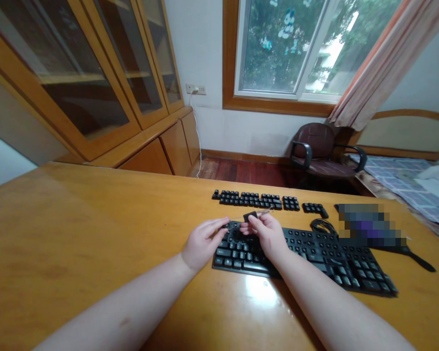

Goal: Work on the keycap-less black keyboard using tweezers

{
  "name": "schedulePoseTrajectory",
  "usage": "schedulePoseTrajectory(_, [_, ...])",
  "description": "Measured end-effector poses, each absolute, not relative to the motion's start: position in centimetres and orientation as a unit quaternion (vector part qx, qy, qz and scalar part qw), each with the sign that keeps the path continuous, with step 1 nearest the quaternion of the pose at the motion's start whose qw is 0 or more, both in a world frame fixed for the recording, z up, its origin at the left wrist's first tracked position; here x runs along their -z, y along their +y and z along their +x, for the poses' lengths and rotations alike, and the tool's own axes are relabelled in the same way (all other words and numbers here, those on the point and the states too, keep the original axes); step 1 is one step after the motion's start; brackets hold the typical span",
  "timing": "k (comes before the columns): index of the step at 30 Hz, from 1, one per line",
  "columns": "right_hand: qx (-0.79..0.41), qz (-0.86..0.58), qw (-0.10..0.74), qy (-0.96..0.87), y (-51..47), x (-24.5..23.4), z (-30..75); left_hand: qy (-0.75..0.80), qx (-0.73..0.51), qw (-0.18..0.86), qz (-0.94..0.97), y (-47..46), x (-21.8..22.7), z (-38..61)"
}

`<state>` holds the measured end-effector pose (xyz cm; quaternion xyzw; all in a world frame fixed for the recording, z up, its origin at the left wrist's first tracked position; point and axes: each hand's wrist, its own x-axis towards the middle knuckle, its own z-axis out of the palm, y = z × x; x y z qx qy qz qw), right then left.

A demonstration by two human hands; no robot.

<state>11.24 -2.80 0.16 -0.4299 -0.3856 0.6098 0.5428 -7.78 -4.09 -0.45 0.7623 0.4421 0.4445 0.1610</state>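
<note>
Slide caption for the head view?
Right hand holds a small black piece above a keyboard, left hand alongside; keycaps lie in rows beyond.

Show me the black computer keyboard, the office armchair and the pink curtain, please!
Black computer keyboard [314, 248]: head view, the middle of its top side.
Office armchair [317, 145]: head view, its backrest.
Pink curtain [384, 63]: head view, the middle of its cloth.
</note>
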Motion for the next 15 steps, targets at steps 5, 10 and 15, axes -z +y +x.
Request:
schedulePoseTrajectory(5, [-0.626, -0.429, 0.532, -0.376, -2.9, 0.0, 11.1, 0.424, -0.45, 0.097, 0.78, -4.5, -0.3, -7.8])
schedulePoseTrajectory(10, [-0.633, -0.416, 0.557, -0.339, -2.3, 0.4, 11.5, 0.419, -0.47, 0.049, 0.775, -4.7, -0.2, -8.3])
schedulePoseTrajectory(15, [-0.578, -0.436, 0.595, -0.348, -2.4, 0.3, 11.8, 0.513, -0.468, 0.108, 0.711, -3.0, 0.8, -8.9])
